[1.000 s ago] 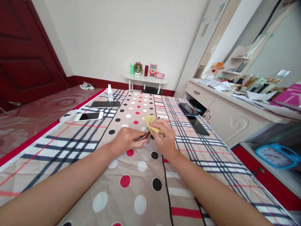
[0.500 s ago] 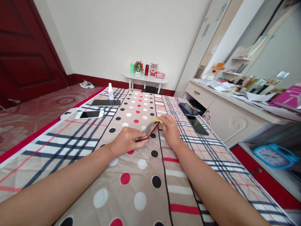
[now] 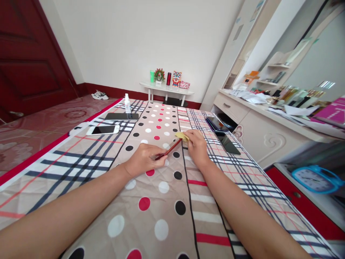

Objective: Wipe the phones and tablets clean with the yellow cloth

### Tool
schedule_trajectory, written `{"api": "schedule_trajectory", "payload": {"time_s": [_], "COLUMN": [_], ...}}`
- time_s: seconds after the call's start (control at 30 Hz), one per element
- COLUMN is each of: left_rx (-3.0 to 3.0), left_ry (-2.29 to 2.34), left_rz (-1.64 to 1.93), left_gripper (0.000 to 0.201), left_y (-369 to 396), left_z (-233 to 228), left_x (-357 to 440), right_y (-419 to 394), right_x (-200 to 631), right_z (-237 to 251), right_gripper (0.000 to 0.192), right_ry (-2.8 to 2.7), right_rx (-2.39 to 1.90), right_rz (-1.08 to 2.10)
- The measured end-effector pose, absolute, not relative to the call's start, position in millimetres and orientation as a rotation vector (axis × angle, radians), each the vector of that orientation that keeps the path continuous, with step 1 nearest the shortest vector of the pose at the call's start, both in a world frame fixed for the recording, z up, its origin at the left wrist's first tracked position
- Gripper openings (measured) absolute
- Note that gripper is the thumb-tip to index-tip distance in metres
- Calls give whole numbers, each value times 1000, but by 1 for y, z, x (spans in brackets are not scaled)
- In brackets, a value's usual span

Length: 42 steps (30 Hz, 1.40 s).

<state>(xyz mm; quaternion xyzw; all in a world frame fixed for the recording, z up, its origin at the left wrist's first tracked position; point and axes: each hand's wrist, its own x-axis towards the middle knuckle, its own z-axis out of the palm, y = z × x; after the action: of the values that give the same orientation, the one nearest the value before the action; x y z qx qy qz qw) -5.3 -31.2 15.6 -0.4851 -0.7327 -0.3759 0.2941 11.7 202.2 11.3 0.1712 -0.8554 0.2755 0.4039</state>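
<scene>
Over the middle of the dotted bed cover, my left hand point(image 3: 144, 158) grips the near end of a thin, red-edged phone point(image 3: 174, 146), which is tilted almost edge-on to me. My right hand point(image 3: 198, 146) pinches a yellow cloth point(image 3: 181, 136) against the phone's far end. To the left lie a white phone point(image 3: 105, 130) and a dark phone point(image 3: 113, 116), with a clear spray bottle with a white top point(image 3: 127, 104) standing beside the dark one. Over on the right are another black phone point(image 3: 228, 144) and some stacked dark devices point(image 3: 216, 123).
The checked and dotted bed cover point(image 3: 161, 208) lies under everything. A dresser point(image 3: 258, 135) with papers and bottles runs along the right, near a blue clock point(image 3: 314, 178). A small white shelf table point(image 3: 167, 88) stands at the far wall.
The phone has tilted so its face is seen more edge-on. More of the yellow cloth shows at its far end. Both hands stay nearly where they were.
</scene>
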Motion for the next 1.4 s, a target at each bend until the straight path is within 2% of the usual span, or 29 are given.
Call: {"api": "schedule_trajectory", "payload": {"time_s": [0.17, 0.27, 0.37, 0.5, 0.67, 1.0, 1.13, 1.27, 1.4], "left_rx": [-1264, -1271, -1251, -1217, -1251, -1286, -1287, -1376, -1389], "left_ry": [-1930, -1954, -1962, -1931, -1913, -1949, -2053, -2166, -2224], "left_rz": [-1104, -1118, -1123, -1155, -1159, -1146, -1303, -1408, -1450], "left_gripper": [10, 10, 11, 9, 9, 11, 13, 17, 26], "left_y": [-31, -32, -31, -29, -29, -29, -29, -24, -17], "left_z": [17, 18, 18, 16, 14, 20, 17, 15, 24], "left_x": [-6, -6, -6, -7, -8, -3, -1, 0, 1], "right_y": [245, 243, 226, 204, 210, 221, 221, 222, 208], "right_x": [-8, -8, -4, -1, -4, -11, -7, 5, 24], "right_z": [-7, -5, 5, 7, 0, -9, 1, 35, 70], "right_gripper": [23, 26, 26, 33, 39, 36, 35, 31, 28], "right_ry": [-2163, -2018, -1960, -2109, -2143, -2262, -2153, -1978, -2035], "right_rx": [-60, -205, -91, 138, 125, 224, 197, 207, 380], "right_rz": [1096, 1192, 1229, 1429, 1585, 1581, 1521, 1324, 1008]}}
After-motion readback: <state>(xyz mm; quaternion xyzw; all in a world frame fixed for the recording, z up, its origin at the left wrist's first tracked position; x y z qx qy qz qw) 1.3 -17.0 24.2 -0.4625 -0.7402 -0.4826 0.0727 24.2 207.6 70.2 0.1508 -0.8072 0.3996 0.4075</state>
